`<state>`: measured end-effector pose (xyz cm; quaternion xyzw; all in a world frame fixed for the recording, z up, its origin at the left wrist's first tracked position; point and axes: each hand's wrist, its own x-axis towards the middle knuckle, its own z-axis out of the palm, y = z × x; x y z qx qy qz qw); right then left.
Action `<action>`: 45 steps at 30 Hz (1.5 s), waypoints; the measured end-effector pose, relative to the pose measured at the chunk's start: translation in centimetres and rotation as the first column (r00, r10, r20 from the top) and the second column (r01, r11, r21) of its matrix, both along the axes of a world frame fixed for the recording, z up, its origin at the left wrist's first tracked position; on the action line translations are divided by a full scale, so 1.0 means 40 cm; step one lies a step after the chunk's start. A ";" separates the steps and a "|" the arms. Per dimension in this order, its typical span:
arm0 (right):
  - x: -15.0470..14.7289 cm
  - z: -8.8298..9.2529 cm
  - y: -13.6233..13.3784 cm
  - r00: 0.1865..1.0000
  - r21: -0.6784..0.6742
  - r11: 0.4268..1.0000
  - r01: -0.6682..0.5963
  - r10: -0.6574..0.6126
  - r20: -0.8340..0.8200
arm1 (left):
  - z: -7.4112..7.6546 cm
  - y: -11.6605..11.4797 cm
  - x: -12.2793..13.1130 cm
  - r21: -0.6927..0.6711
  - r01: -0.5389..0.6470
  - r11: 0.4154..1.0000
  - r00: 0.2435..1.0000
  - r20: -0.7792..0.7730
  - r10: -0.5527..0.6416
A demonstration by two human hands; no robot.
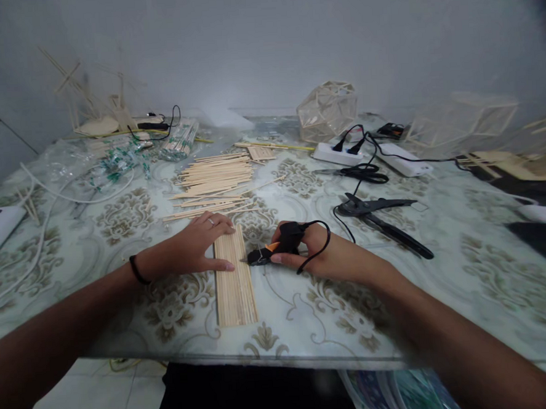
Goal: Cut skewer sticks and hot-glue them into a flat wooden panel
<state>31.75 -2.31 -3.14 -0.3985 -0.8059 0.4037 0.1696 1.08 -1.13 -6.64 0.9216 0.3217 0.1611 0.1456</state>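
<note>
A flat panel of wooden sticks, laid side by side, rests near the table's front edge. My left hand lies across its upper left part, thumb and fingers apart, pressing on the sticks. From the right, my right hand grips a black and orange hot glue gun with its cable looping over the wrist. The gun's nozzle is at the panel's right edge; whether it touches cannot be made out. Beyond the panel lies a loose pile of wooden sticks.
Black-handled scissors, a cutter with black handles and a white power strip lie to the right. Stick-built frames stand at the back. Plastic wrappers and a white cable are on the left.
</note>
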 end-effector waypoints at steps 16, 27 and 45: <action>0.003 -0.002 0.003 1.000 -0.010 1.000 0.005 -0.005 -0.018 | 0.001 0.001 0.001 -0.004 0.000 1.000 1.000 0.010 0.000; 0.004 0.000 0.002 1.000 -0.017 1.000 0.005 -0.005 -0.013 | 0.005 0.001 0.004 -0.022 -0.003 1.000 1.000 0.001 0.003; 0.004 -0.001 0.002 1.000 -0.004 1.000 0.010 -0.010 0.005 | 0.004 0.000 0.003 -0.019 -0.002 1.000 1.000 0.008 0.003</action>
